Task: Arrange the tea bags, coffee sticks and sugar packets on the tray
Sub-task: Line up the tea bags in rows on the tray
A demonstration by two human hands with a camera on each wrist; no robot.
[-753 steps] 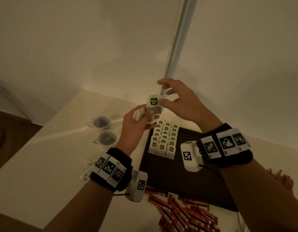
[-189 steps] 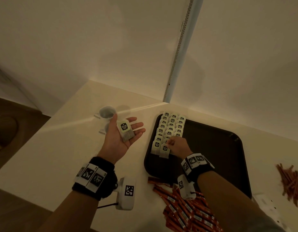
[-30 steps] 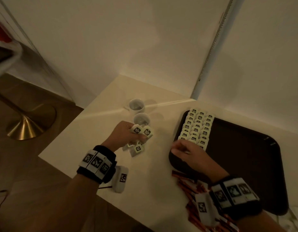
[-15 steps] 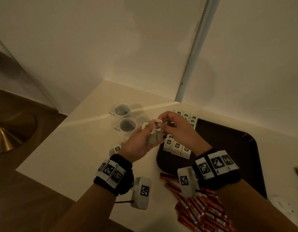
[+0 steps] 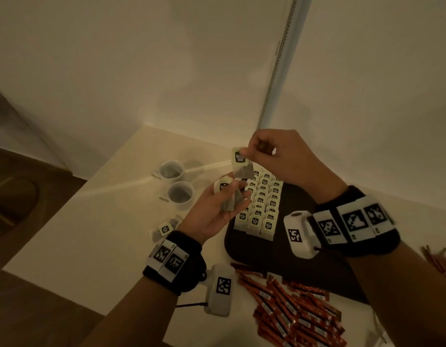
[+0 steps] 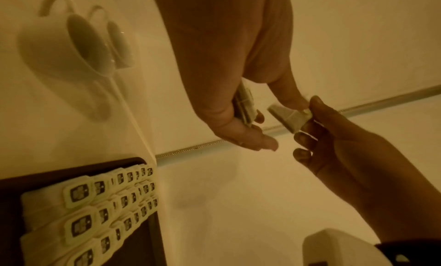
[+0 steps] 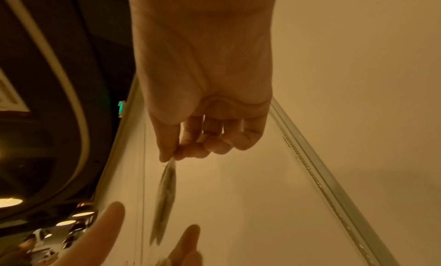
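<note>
My left hand [image 5: 230, 196] is held palm up over the tray's left edge and grips a small bundle of tea bags [image 5: 227, 199], seen edge-on in the left wrist view [image 6: 245, 107]. Just above it my right hand [image 5: 247, 153] pinches one tea bag [image 5: 240, 162] by its tag; the bag hangs down from the fingers [image 7: 165, 191]. The dark tray [image 5: 304, 249] holds three neat rows of tea bags [image 5: 263, 204] at its far left. Red coffee sticks [image 5: 292, 311] lie in a heap on the table in front of the tray.
Two white cups [image 5: 172, 170] [image 5: 180, 192] stand left of the tray. A couple of loose tea bags [image 5: 164, 229] lie on the table near my left wrist. Brown sticks [image 5: 440, 261] lie at the far right. Walls close the back of the table.
My right hand has drawn one tea bag out of the bundle in my left hand and raised it. The left hand has opened a little and sunk slightly.
</note>
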